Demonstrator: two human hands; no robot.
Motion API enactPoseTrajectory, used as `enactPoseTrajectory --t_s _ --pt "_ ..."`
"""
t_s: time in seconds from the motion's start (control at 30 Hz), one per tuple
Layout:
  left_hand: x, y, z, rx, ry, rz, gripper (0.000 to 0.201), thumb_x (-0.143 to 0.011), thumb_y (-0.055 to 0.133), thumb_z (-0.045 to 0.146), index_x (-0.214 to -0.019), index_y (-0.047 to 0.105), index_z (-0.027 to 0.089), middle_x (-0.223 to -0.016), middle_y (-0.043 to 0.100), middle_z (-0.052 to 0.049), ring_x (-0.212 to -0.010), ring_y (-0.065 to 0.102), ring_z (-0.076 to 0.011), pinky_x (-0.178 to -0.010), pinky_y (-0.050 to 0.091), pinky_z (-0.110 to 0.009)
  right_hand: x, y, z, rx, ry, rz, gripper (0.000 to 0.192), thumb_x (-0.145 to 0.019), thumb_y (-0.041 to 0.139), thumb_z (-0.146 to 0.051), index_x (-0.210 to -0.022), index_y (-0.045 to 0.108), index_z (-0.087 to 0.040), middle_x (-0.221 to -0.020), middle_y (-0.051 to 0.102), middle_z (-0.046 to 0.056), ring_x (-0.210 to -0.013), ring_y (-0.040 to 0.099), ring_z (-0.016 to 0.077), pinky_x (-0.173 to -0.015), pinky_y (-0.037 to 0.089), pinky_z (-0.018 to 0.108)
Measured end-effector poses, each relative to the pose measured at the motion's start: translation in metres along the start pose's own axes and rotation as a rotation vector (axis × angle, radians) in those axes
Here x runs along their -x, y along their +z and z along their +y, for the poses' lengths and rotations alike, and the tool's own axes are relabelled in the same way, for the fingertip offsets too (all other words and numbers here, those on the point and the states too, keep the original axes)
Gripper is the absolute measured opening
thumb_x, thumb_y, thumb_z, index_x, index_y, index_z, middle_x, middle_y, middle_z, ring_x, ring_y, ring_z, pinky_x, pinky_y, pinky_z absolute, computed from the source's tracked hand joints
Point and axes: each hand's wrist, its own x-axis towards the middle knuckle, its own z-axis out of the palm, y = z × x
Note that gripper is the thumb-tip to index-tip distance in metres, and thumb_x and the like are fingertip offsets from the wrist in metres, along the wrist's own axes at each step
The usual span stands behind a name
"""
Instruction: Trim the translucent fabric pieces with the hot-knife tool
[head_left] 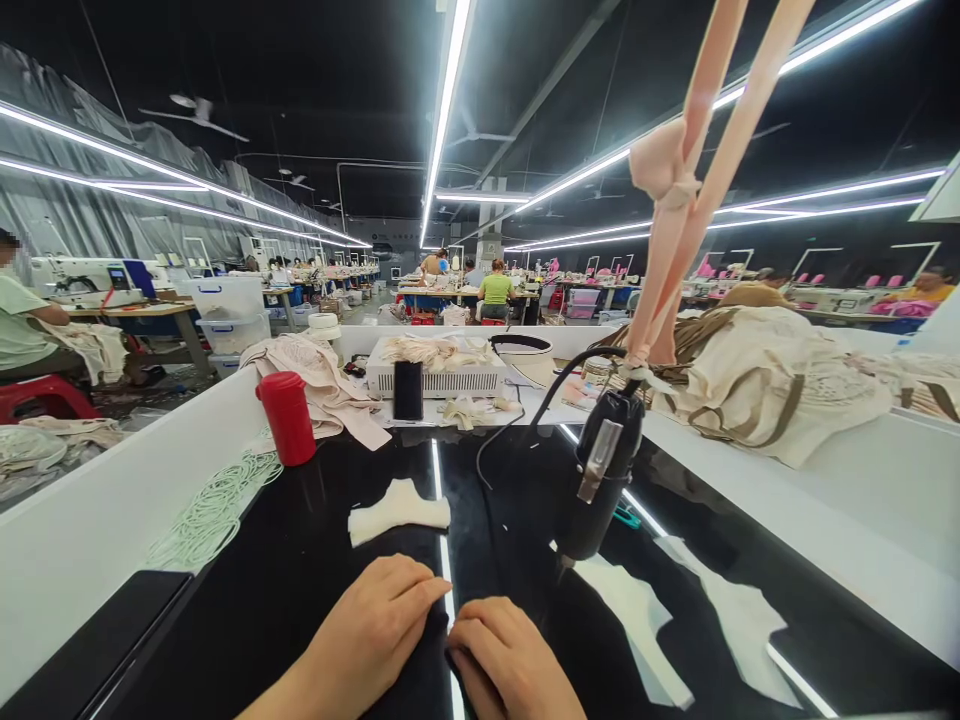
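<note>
The left hand (386,615) and right hand (517,655) are over the desk (262,585), each grip curled mostly closed, contents impossible to tell. A cream fabric piece (399,512) lies at their eleven o'clock; at one o'clock, a hanging tool (589,510) could swing into the right hand if bumped.

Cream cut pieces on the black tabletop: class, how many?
3: one piece beyond the left hand, a second piece and third piece right of the right hand. More beneath may be hidden.

Signage defies reading — faint lettering (406,240) on the far wall (360,232), upper center of frame, is too small.
</note>
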Motion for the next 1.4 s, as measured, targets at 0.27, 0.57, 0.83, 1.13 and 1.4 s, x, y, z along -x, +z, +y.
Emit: enactPoseTrajectory --t_s 0.27,0.57,0.83,1.13,1.4 --pt "0.0010 0.0005 0.0007 0.017 -0.018 -0.002 0.030 -0.108 0.039 0.016 -0.125 0.062 0.024 -0.107 0.071 -0.004 -0.096 0.069 -0.0186 -0.086 0.058 -0.031 0.0007 0.0030 0.0008 0.032 -0.010 0.024 0.018 -0.104 0.045 -0.016 -0.098 0.061 -0.023 -0.093 0.071 0.003 -0.079 0.068 0.0191 -0.070 0.055 0.031" --pt "0.0024 0.0018 -0.0003 0.034 -0.029 0.000 0.031 -0.106 0.041 0.013 -0.125 0.063 0.024 -0.107 0.072 -0.004 -0.098 0.070 -0.0191 -0.087 0.059 -0.032 0.0025 0.0027 0.0029 0.026 -0.001 -0.018 0.016 -0.100 0.050 -0.011 -0.099 0.061 -0.023 -0.096 0.071 0.003 -0.083 0.068 0.0194 -0.072 0.054 0.030" --pt "0.0025 0.0011 0.0002 0.038 -0.031 0.008 0.032 -0.105 0.043 0.012 -0.125 0.063 0.025 -0.108 0.072 -0.004 -0.098 0.070 -0.0191 -0.087 0.060 -0.032 0.0032 0.0026 0.0029 0.037 -0.020 -0.010 0.017 -0.099 0.050 -0.010 -0.099 0.060 -0.023 -0.094 0.071 0.003 -0.081 0.067 0.0195 -0.072 0.054 0.030" --pt "0.0037 0.0023 0.0000 0.038 -0.024 0.003 0.031 -0.106 0.042 0.013 -0.126 0.062 0.025 -0.109 0.072 -0.003 -0.099 0.070 -0.0191 -0.088 0.060 -0.032 0.0020 0.0028 0.0034 0.049 -0.014 -0.018 0.016 -0.101 0.049 -0.012 -0.099 0.060 -0.023 -0.095 0.072 0.003 -0.081 0.068 0.0203 -0.071 0.055 0.031" --pt "0.0034 0.0029 -0.0010 0.031 -0.033 -0.004 0.032 -0.105 0.042 0.011 -0.126 0.061 0.024 -0.110 0.072 -0.003 -0.100 0.069 -0.0192 -0.090 0.059 -0.033 0.0014 0.0011 0.0017 0.054 -0.010 -0.014 0.017 -0.103 0.046 -0.014 -0.098 0.060 -0.023 -0.094 0.071 0.003 -0.081 0.068 0.0202 -0.070 0.054 0.031"
